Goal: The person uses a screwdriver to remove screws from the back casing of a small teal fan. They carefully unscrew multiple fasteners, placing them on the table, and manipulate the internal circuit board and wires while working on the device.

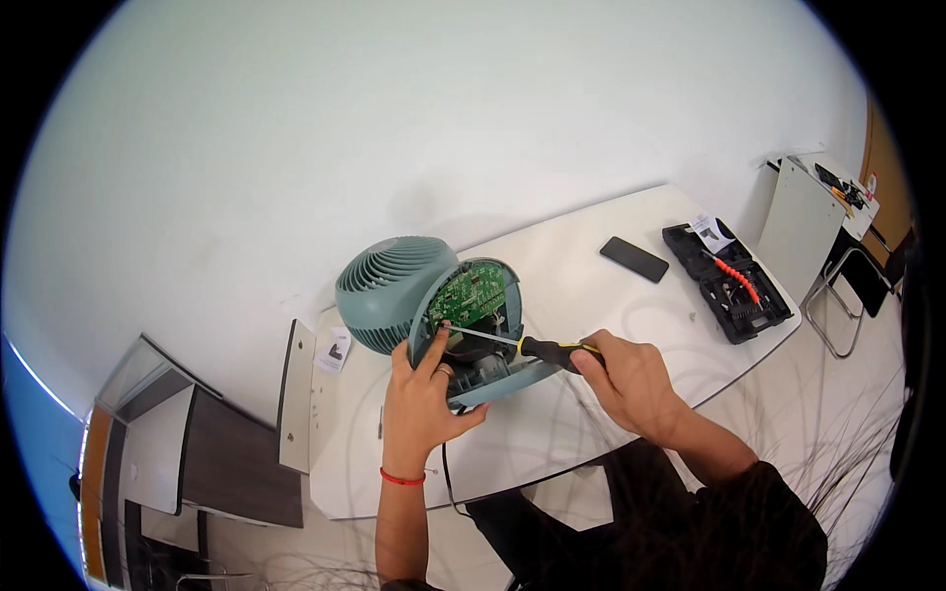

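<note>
A teal desk fan lies tipped on the white table with its base opened toward me, baring a green circuit board. In my right hand is a screwdriver with a black and yellow handle, its fingers wrapped round the grip. The metal shaft reaches left into the base, its tip at the lower left edge of the board. My left hand rests on the base's near left rim, fingers spread, with the index fingertip beside the screwdriver tip. Whatever lies under that tip is too small to make out.
On the white table lie a black phone and an open black tool case with a red flexible shaft. A printed leaflet and small loose parts sit at the left. A dark cable hangs over the near edge.
</note>
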The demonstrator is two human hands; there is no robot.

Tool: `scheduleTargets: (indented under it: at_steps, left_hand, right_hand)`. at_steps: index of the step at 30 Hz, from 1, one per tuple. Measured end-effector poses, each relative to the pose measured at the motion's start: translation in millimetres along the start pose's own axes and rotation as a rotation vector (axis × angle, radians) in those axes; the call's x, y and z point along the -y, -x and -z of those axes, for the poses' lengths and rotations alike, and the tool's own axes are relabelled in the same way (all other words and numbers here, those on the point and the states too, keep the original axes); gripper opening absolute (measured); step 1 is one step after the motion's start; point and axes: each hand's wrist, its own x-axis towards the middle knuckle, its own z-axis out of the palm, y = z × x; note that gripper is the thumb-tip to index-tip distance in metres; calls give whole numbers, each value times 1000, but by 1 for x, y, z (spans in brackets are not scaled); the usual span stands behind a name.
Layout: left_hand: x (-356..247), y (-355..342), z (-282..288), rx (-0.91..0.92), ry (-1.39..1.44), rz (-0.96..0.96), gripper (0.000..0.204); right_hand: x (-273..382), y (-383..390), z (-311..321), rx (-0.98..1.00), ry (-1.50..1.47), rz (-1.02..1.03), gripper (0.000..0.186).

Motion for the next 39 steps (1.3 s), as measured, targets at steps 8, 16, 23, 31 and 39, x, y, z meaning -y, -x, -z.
scheduleTargets:
  at_steps: [8, 16, 23, 31, 39]
  left_hand:
    - [1, -2, 0, -21, -10, -15, 44]
    - [1, -1, -1, -14, 8, -18, 43]
    - [1, -1, -1, -35, -3, -26, 45]
    - [1, -2, -1, -35, -3, -30, 45]
    - [0, -1, -1, -20, 15, -5, 43]
  right_hand:
    - [15, 4, 10, -61, 4, 291, 36]
    - [25, 10, 8, -44, -18, 128, 34]
    - [17, 11, 4, 29, 98, 104, 39]
    - [17, 10, 4, -105, 69, 214, 38]
    - [18, 5, 5, -175, 83, 249, 37]
